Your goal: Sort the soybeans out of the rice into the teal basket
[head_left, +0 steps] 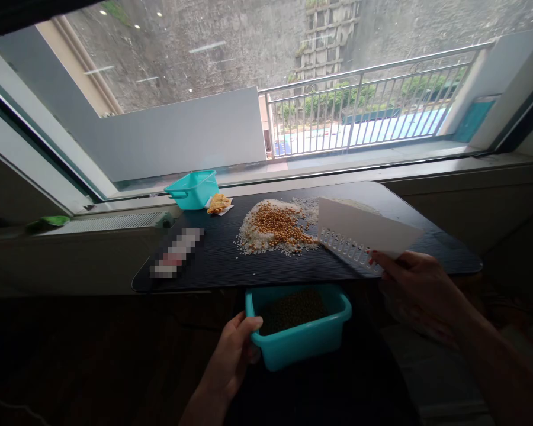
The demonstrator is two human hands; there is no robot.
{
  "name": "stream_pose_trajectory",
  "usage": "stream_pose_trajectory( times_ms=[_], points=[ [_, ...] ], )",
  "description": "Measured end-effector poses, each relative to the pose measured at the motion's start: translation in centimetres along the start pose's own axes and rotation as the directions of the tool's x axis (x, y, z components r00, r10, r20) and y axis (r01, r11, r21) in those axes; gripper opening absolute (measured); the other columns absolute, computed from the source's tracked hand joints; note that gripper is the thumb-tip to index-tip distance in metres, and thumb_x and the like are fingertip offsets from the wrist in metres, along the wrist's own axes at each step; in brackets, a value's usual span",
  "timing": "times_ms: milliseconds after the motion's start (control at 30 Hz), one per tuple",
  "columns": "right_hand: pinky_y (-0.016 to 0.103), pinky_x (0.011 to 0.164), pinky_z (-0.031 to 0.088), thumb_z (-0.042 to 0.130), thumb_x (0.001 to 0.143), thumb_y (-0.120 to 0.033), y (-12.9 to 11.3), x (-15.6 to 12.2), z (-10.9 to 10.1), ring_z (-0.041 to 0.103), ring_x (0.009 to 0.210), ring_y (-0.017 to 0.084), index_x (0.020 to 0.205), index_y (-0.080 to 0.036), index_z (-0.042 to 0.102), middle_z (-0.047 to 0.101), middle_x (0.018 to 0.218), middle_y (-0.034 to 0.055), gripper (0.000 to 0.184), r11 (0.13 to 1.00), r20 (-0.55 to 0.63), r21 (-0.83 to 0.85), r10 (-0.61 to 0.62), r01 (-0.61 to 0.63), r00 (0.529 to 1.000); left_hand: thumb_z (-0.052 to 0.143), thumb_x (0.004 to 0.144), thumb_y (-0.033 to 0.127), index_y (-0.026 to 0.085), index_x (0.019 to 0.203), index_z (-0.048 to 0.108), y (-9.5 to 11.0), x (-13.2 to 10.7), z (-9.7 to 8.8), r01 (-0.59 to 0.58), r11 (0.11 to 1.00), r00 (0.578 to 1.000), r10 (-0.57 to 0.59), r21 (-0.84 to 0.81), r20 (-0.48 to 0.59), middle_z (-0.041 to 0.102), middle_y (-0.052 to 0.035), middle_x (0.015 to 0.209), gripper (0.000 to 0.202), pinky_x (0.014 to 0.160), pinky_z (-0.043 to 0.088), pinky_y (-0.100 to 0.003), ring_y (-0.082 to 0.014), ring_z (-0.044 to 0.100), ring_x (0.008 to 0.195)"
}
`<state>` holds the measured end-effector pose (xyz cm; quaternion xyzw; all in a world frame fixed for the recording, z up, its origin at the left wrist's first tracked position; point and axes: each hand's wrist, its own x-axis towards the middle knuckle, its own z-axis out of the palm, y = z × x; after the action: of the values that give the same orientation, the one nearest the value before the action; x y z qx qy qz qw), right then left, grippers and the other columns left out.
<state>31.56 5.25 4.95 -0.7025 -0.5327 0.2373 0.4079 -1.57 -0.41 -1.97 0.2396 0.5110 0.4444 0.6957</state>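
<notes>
My left hand [234, 355] grips the left end of a teal plastic bin [306, 346] holding dark green beans, held just below the front edge of a black table [231, 266]. My right hand [415, 290] pinches a white slotted scraper [364, 234], its toothed edge resting on the table just right of a pile of white rice mixed with yellow beans [278, 228].
A second teal bin [192, 189] stands at the table's back left, with a yellow crumpled wrapper [219, 203] beside it. A blurred flat object [176, 253] lies front left. A window and a balcony railing [364, 106] lie behind.
</notes>
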Motion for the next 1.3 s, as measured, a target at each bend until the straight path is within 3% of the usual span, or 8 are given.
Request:
stream_pose_trajectory(
  times_ms=[167,400,600,833,1067,1300],
  points=[
    [0.028,0.045,0.038,0.065,0.074,-0.063,-0.3,-0.8,0.9,0.054,0.049,0.017,0.059,-0.017,0.069,0.062,0.049,0.0041,0.048,0.999,0.034,0.005,-0.045,0.045,0.998,0.083,0.065,0.037,0.019,0.071,0.052,0.3,-0.4,1.1,-0.024,1.000,1.000,0.024,0.002,0.014,0.039,0.0108,0.049,0.036,0.043,0.025,-0.019,-0.0054,0.034,0.043],
    [0.029,0.047,0.040,0.063,0.068,-0.065,0.4,1.0,1.4,0.056,0.049,0.018,0.055,-0.020,0.067,0.062,0.048,0.0018,0.047,0.998,-0.052,-0.034,-0.056,0.055,0.997,0.082,0.064,0.036,0.019,0.071,0.053,0.6,-0.4,2.4,-0.018,1.000,0.997,0.019,-0.012,0.068,0.038,0.0111,0.048,0.035,0.042,0.026,-0.020,-0.0056,0.033,0.042],
    [0.029,0.047,0.040,0.063,0.068,-0.064,0.4,0.5,2.4,0.057,0.051,0.018,0.055,-0.021,0.068,0.063,0.049,0.0008,0.045,0.998,-0.001,-0.007,-0.065,0.065,0.998,0.082,0.066,0.035,0.019,0.074,0.054,0.5,-0.6,2.6,-0.012,1.000,0.997,0.013,-0.009,0.082,0.042,0.0102,0.050,0.033,0.043,0.028,-0.019,-0.0054,0.036,0.044],
    [0.030,0.044,0.039,0.064,0.067,-0.068,-1.1,-1.6,3.2,0.055,0.047,0.018,0.051,-0.022,0.067,0.063,0.048,0.0030,0.049,0.998,0.078,0.031,-0.060,0.058,0.995,0.084,0.060,0.036,0.021,0.068,0.050,0.7,-0.4,2.5,-0.005,1.000,0.998,0.006,-0.015,0.070,0.038,0.0110,0.047,0.038,0.041,0.025,-0.019,-0.0051,0.033,0.041],
    [0.029,0.045,0.040,0.068,0.063,-0.072,-2.6,-2.7,3.4,0.055,0.051,0.019,0.059,-0.016,0.073,0.064,0.053,0.0058,0.056,0.994,0.152,0.070,-0.098,0.089,0.984,0.083,0.057,0.035,0.020,0.067,0.051,1.1,-0.5,2.8,-0.004,1.000,0.999,0.005,-0.017,0.043,0.038,0.0113,0.045,0.036,0.040,0.022,-0.020,-0.0046,0.032,0.039],
    [0.031,0.049,0.047,0.071,0.062,-0.073,-1.5,-2.8,2.1,0.062,0.057,0.022,0.064,-0.018,0.075,0.069,0.059,0.0074,0.055,0.992,0.030,0.114,-0.053,0.050,0.998,0.083,0.056,0.036,0.019,0.067,0.053,1.2,-0.7,2.8,-0.008,1.000,0.998,0.009,-0.020,0.065,0.041,0.0104,0.043,0.036,0.040,0.019,-0.020,-0.0043,0.031,0.038]
  ],
)
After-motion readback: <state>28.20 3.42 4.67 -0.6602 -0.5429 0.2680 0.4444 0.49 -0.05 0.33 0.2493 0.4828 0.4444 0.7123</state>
